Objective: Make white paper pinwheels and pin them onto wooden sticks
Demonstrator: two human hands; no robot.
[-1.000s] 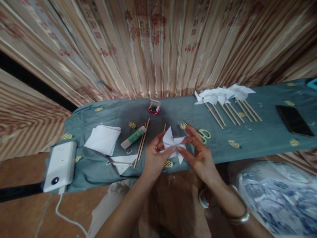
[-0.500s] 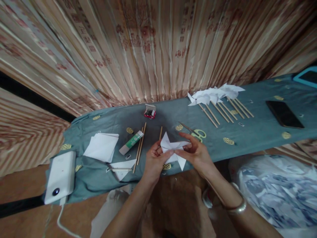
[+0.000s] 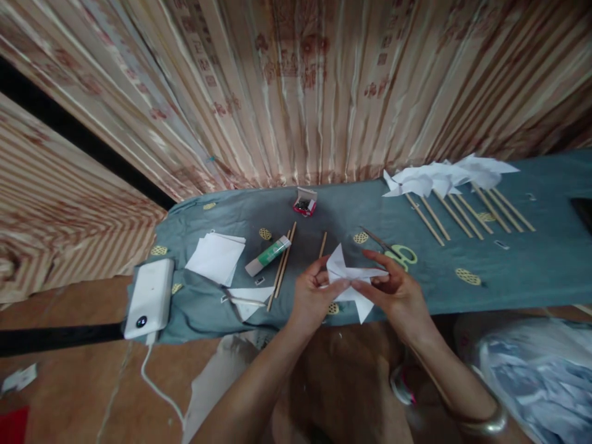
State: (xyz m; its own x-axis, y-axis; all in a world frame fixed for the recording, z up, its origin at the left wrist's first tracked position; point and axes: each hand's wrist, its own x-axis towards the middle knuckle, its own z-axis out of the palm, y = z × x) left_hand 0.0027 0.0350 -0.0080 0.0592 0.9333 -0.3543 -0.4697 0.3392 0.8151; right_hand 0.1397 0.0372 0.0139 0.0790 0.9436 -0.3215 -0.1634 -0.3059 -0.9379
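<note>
A white paper pinwheel (image 3: pixel 354 277) with pointed blades is held over the front edge of the cloth-covered table. My left hand (image 3: pixel 315 295) is closed on its left side, the thumb pressing near the middle. From the right, my right hand (image 3: pixel 393 293) grips it too, its thumb meeting the left one at the centre and its index finger stretched out. Behind the hands lies a wooden stick (image 3: pixel 322 243), partly hidden. Scissors with green handles (image 3: pixel 401 254) rest just beyond my right hand.
Left of my hands lie a glue stick (image 3: pixel 268 256), wooden sticks (image 3: pixel 280 271), a folded paper (image 3: pixel 250 302), square sheets (image 3: pixel 215 258) and a white power bank (image 3: pixel 150 299). A small open box (image 3: pixel 305 202) stands behind. Finished pinwheels (image 3: pixel 444 179) lie back right; a plastic bag (image 3: pixel 536 370) is below.
The view has turned left, so everything on the table sits further right in the picture. Both hands keep their hold on the pinwheel, with little change in the fingers.
</note>
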